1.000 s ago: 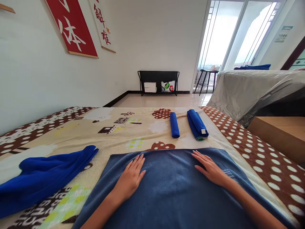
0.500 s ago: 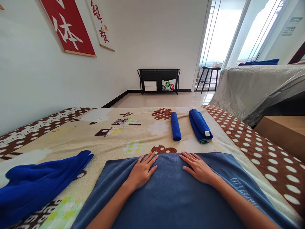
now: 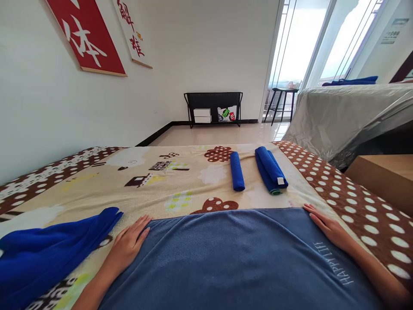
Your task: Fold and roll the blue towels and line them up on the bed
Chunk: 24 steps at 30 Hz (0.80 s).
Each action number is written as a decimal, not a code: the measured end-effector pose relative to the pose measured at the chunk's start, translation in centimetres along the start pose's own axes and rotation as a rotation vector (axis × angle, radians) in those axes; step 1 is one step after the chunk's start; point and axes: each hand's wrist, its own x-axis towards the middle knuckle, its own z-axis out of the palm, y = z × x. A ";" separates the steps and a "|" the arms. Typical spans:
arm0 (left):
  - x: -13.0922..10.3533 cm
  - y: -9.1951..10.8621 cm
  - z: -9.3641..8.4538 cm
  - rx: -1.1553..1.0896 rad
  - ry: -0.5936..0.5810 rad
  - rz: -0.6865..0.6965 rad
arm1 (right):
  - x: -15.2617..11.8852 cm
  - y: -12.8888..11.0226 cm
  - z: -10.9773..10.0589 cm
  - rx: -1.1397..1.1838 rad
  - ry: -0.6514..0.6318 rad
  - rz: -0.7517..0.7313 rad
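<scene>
A grey-blue towel [image 3: 219,254] with "HAPPY LIFE" lettering at its right side lies spread over the bed in front of me, with a few soft creases. My left hand [image 3: 130,241] rests at its far left corner, fingers stretched out and partly over the edge. At the far right corner lies my right hand [image 3: 325,224], its fingers extended and nothing gripped. To the left of my left hand is a crumpled bright blue towel [image 3: 61,249]. Beyond the spread towel sit a thin rolled blue towel [image 3: 238,172] and a thicker rolled blue towel [image 3: 270,170] with a white tag.
A patterned blanket [image 3: 145,200] with brown dotted borders covers the bed. Against the back wall stands a black rack [image 3: 213,101] with white boxes. A stool [image 3: 282,97], a plastic-covered piece of furniture [image 3: 338,112] and a brown box [image 3: 383,172] are on the right.
My hands have slid apart from the middle of the towel's far edge, the left to the left corner and the right to the right corner. The towel's far edge looks straighter.
</scene>
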 end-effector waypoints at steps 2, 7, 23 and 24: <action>0.6 -0.3 -0.1 -0.009 0.073 -0.081 | 0.3 1.3 0.3 -0.043 0.061 0.021; 3.1 -0.7 -1.0 -0.037 0.050 -0.141 | 2.4 2.8 0.5 -0.207 0.235 0.120; 3.8 1.1 -0.9 0.068 0.073 -0.143 | 3.5 0.4 0.4 -0.274 0.350 0.158; 3.8 1.6 -1.6 0.078 0.067 -0.129 | 3.4 -0.4 0.1 -0.289 0.362 0.157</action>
